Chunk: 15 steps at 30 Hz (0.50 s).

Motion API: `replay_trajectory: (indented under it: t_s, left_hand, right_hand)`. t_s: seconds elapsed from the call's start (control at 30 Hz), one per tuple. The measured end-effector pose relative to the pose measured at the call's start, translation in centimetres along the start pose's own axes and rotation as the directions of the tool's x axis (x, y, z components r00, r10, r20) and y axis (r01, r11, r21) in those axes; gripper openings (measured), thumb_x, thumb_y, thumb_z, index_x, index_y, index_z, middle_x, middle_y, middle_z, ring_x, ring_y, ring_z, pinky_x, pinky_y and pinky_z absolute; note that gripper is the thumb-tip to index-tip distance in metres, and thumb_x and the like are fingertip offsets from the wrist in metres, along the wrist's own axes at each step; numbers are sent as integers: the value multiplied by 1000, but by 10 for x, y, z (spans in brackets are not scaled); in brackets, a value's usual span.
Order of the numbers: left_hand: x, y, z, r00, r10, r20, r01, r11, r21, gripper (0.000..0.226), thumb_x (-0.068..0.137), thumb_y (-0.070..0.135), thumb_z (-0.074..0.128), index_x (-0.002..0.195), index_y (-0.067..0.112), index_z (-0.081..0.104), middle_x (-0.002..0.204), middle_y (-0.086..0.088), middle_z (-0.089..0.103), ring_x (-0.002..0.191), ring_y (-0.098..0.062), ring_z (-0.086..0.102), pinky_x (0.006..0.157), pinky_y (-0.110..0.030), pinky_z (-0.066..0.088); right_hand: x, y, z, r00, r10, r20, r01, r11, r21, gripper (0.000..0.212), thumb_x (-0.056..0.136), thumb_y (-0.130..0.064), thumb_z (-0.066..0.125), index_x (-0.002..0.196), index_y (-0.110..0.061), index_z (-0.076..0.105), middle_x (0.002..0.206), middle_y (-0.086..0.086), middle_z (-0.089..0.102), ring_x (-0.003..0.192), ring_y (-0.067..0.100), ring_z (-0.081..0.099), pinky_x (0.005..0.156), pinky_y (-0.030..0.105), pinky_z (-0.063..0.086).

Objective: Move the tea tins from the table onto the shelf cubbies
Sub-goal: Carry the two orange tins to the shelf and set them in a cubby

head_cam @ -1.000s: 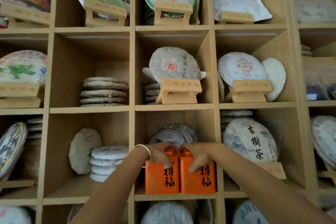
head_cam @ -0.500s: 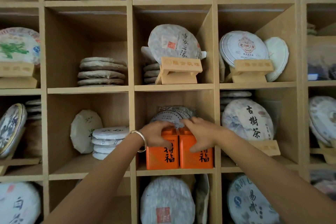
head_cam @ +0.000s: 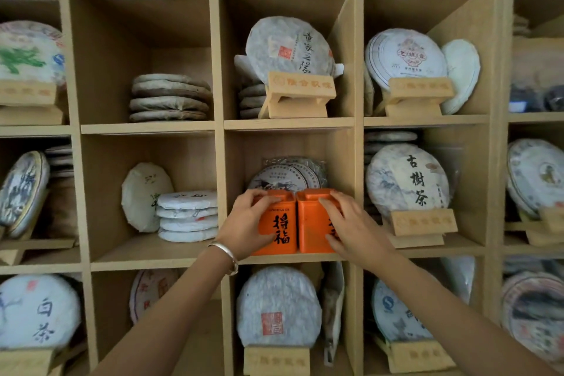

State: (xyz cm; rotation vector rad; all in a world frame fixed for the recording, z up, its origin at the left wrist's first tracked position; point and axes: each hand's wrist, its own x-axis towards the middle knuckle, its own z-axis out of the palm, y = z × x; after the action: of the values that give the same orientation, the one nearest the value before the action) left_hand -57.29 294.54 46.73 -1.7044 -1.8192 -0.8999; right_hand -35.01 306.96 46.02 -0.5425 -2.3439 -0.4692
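Two orange tea tins with black characters stand side by side at the front of a middle cubby of the wooden shelf (head_cam: 290,258). My left hand (head_cam: 247,223), with a silver bracelet on the wrist, wraps the left tin (head_cam: 282,229) from its left side and top. My right hand (head_cam: 351,227) lies over the front and top of the right tin (head_cam: 311,223), hiding most of its characters. Both tins rest upright on the cubby floor and touch each other.
Wrapped round tea cakes (head_cam: 287,177) lean behind the tins in the same cubby. Neighbouring cubbies hold stacked cakes (head_cam: 187,215) and cakes on wooden stands (head_cam: 409,183). The cubby below has a cake on a stand (head_cam: 277,308).
The view has tilted down, so the shelf sits higher in frame. My hands have slid from the tins' tops further down over their fronts and sides. The tins stay in the cubby.
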Motion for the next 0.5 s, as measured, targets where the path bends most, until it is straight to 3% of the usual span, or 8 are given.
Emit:
replay_trajectory:
  t_s: [0.2, 0.5]
  left_hand:
    - [4, 2, 1, 1000, -12, 6, 11, 1000, 7, 72, 66, 23, 78, 130, 31, 47, 131, 2, 35, 124, -18, 30, 103, -24, 27]
    - [5, 3, 2, 1000, -17, 6, 17, 1000, -12, 72, 66, 22, 79, 129, 32, 46, 131, 2, 34, 125, -19, 29, 103, -25, 26]
  right_hand:
    - [3, -1, -4, 1000, 8, -8, -7, 997, 74, 72, 84, -22, 66, 144, -16, 27, 139, 8, 34, 131, 25, 35, 105, 39, 41]
    - [5, 2, 4, 999, 33, -1, -33, 998, 57, 89, 70, -31, 77, 142, -17, 27, 137, 9, 34, 129, 26, 34, 108, 40, 34]
